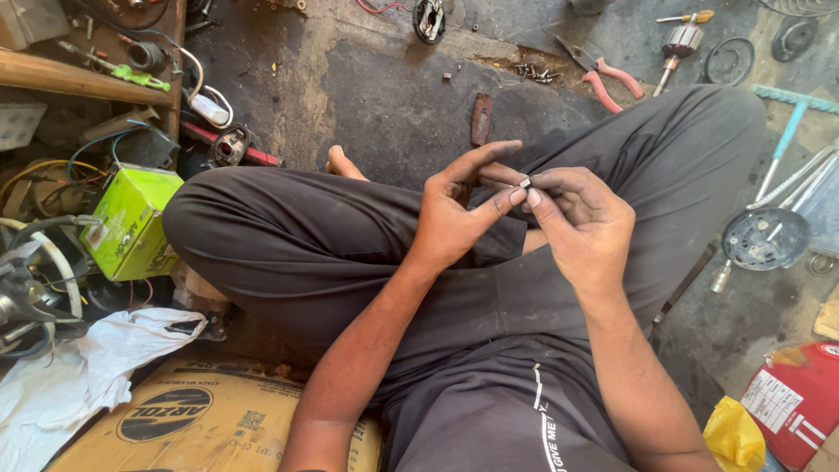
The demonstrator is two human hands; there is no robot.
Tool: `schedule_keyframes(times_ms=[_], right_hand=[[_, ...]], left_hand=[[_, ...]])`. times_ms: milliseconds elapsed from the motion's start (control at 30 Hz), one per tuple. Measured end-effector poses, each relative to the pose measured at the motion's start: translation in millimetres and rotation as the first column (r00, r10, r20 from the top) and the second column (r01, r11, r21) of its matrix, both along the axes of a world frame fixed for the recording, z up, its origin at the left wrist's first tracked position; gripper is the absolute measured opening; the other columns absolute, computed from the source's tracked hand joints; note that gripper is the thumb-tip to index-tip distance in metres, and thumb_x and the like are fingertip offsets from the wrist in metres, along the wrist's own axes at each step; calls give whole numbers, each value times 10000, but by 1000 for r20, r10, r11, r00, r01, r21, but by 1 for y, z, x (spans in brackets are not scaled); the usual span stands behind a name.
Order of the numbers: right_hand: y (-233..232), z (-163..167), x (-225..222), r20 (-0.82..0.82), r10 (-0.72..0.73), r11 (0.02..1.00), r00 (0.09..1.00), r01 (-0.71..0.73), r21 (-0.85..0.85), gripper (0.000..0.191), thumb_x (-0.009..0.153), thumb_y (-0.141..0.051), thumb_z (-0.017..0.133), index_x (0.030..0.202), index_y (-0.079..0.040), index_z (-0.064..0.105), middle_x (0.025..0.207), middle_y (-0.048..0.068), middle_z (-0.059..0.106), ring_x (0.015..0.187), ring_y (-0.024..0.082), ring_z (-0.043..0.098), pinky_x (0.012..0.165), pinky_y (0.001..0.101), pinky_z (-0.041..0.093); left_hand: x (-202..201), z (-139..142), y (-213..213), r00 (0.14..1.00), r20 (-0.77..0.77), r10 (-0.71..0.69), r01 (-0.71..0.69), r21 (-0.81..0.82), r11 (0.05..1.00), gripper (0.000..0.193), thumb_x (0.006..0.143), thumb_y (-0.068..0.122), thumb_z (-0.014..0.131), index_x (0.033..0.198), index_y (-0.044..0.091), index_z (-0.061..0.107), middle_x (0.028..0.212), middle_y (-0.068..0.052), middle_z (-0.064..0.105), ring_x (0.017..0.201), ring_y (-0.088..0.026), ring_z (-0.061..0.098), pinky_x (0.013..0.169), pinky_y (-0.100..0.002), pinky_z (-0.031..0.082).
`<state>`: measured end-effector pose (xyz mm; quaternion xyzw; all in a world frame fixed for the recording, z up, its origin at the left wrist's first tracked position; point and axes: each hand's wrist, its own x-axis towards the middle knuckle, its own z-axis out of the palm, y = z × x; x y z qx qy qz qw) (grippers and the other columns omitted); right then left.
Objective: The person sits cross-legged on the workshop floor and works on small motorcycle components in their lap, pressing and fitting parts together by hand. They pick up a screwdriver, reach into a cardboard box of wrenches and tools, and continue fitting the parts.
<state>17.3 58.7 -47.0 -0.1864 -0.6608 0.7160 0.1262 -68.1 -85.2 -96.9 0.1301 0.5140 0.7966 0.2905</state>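
I sit cross-legged on a dark floor in dark grey trousers (288,253). Both hands meet above my lap. My right hand (581,223) pinches a tiny pale metal part (524,183) between thumb and fingertips. My left hand (459,205) touches the same part with thumb and forefinger, its other fingers spread. What kind of part it is I cannot tell, it is too small.
Red-handled pliers (603,79), a motor armature (680,42) and loose screws (533,73) lie on the floor ahead. A round metal housing (767,238) sits at right, a green box (131,223) and tangled wires at left, a cardboard box (192,419) and white bag (79,376) nearby.
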Motion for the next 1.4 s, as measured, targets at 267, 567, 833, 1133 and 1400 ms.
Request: schedule_keyframes(times_ms=[267, 567, 833, 1133, 1400], right_hand=[[7, 4, -2, 25, 74, 956, 997, -77, 284, 150, 970, 96, 708, 1118, 79, 693, 1118, 95, 657, 1002, 124, 675, 856, 248, 594], [6, 3, -4, 41, 83, 915, 996, -92, 393, 143, 969, 80, 733, 1106, 49, 713, 1092, 91, 675, 973, 118, 686, 826, 252, 602], [5, 5, -9, 31, 116, 821, 993, -114, 560, 180, 904, 49, 792, 1070, 31, 725, 1033, 100, 692, 904, 156, 698, 800, 277, 587], [37, -41, -29, 110, 98, 705, 989, -147, 694, 165, 918, 3, 801, 1066, 22, 729, 1008, 133, 719, 875, 224, 731, 758, 317, 589], [71, -108, -79, 273, 6, 831, 962, -157, 533, 180, 900, -41, 806, 1049, 43, 749, 896, 104, 768, 788, 136, 750, 693, 274, 582]], left_hand=[[-6, -4, -2, 994, 87, -60, 62, -12, 998, 482, 936, 17, 787, 1394, -4, 638, 1097, -98, 786, 1062, -112, 707, 1020, -292, 552], [-7, -11, -2, 964, 250, -89, 85, 26, 996, 474, 953, 74, 780, 1395, -4, 627, 1070, -86, 769, 1030, -124, 705, 966, -292, 559], [-7, -22, 0, 920, 386, -75, 52, 69, 996, 503, 915, 88, 795, 1374, 8, 605, 1011, -91, 759, 936, -129, 705, 851, -288, 564], [-54, -53, 3, 973, -221, 63, -151, -406, 901, 309, 907, 82, 744, 1212, 52, 710, 1013, -65, 772, 908, -126, 712, 796, -263, 580], [-126, -116, 42, 779, -564, -275, -327, -739, 589, 313, 788, 274, 811, 1007, 60, 748, 978, -190, 753, 941, -396, 705, 814, -481, 554]])
